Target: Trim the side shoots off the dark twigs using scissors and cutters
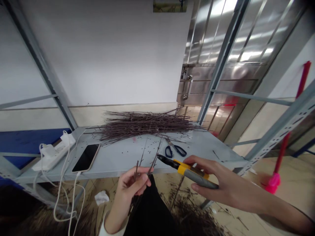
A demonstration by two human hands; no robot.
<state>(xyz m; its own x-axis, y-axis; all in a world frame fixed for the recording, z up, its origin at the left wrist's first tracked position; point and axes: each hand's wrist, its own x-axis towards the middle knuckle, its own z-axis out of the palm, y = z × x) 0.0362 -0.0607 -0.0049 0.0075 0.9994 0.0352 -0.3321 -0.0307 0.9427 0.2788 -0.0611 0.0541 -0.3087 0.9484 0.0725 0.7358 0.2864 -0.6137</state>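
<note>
On my feed the wall [105, 59] fills the back, with a metal door [204, 73] to its right. Below them I see tiled floor [264, 170] and, standing over it, the rack's shelf [108, 160]. Across the far part of the shelf lies the pile [145, 125] of dark twigs, its ends sticking out on both sides. Cuttings [194, 218] litter the floor at the bottom of my view. A white power strip [55, 156] sits at the shelf's left end. Of my 2 hands, both at the near edge, the left hand [133, 185] pinches a few twigs [154, 161] between thumb and fingers, their tops reaching over the shelf; the right hand [221, 175] is wrapped around the yellow-and-grey pliers [188, 172]. The black nose points left, right beside a held stem; whether they touch, I can't tell. Scissors [180, 150] with dark blue handles lie between the pliers and the pile. A phone [86, 158] lies just right of the power strip, a white cable [78, 174] in its near end. Crumpled paper [101, 198] lies on the floor, and tiny scraps [122, 152] dot the shelf.
</note>
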